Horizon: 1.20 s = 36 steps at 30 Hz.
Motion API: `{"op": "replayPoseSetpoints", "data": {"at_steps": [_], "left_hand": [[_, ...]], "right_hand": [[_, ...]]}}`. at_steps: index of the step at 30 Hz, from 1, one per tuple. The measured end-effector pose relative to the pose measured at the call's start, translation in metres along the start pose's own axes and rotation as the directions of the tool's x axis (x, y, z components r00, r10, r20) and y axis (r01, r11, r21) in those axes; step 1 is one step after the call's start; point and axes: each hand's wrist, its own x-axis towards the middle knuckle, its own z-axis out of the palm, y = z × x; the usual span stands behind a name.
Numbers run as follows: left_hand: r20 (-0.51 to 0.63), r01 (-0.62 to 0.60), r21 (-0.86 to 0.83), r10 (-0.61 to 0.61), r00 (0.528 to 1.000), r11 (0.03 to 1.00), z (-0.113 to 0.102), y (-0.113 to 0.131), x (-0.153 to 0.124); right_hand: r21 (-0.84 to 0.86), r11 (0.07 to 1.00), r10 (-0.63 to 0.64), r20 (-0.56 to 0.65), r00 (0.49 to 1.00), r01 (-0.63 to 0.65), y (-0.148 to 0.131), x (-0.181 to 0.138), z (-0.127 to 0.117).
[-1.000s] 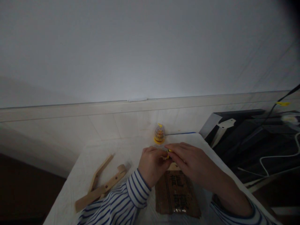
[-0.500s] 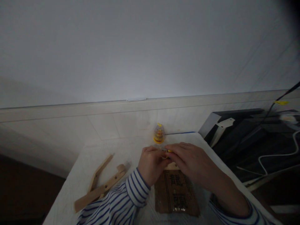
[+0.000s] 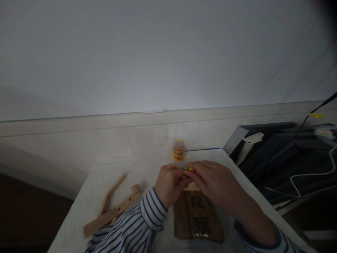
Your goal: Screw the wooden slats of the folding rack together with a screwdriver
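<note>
My left hand (image 3: pixel 170 184) and my right hand (image 3: pixel 210 181) meet at the middle of a white table (image 3: pixel 86 207), fingers pinched together on a small yellow piece (image 3: pixel 190 169) between them. Most of that piece is hidden by the fingers. Just beyond the hands stands a small clear dome toy with a yellow base (image 3: pixel 178 150). Under my wrists lies a brown printed packet (image 3: pixel 197 218).
Wooden strips joined at an angle (image 3: pixel 113 207) lie on the table's left part. To the right, off the table, a dark unit (image 3: pixel 284 158) carries a white bracket and white and black cables. A pale floor and skirting run behind.
Both hands have drifted very slightly toward the dome toy, still pinched on the yellow piece. Nothing else has moved.
</note>
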Motion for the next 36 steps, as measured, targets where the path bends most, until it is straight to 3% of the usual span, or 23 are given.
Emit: {"op": "replayPoseSetpoints", "data": {"at_steps": [6, 19, 28, 36], "left_hand": [[0.021, -0.025, 0.008, 0.024, 0.999, 1.000, -0.001, 0.000, 0.001], [-0.114, 0.088, 0.077, -0.079, 0.990, 0.993, 0.006, 0.001, -0.001], [-0.117, 0.067, 0.094, -0.056, 0.992, 0.993, 0.004, 0.004, -0.001], [-0.117, 0.056, 0.050, -0.050, 0.992, 0.997, 0.004, 0.003, -0.001]], "right_hand": [[0.009, 0.999, 0.034, 0.010, 0.999, -0.034, 0.000, 0.001, 0.004], [0.077, 0.995, 0.061, -0.021, 0.998, -0.059, 0.000, 0.002, 0.012], [0.108, 0.994, 0.002, -0.069, 0.998, 0.005, 0.002, -0.002, 0.002], [0.109, 0.993, -0.035, -0.021, 0.999, 0.037, 0.001, -0.001, 0.001]]}}
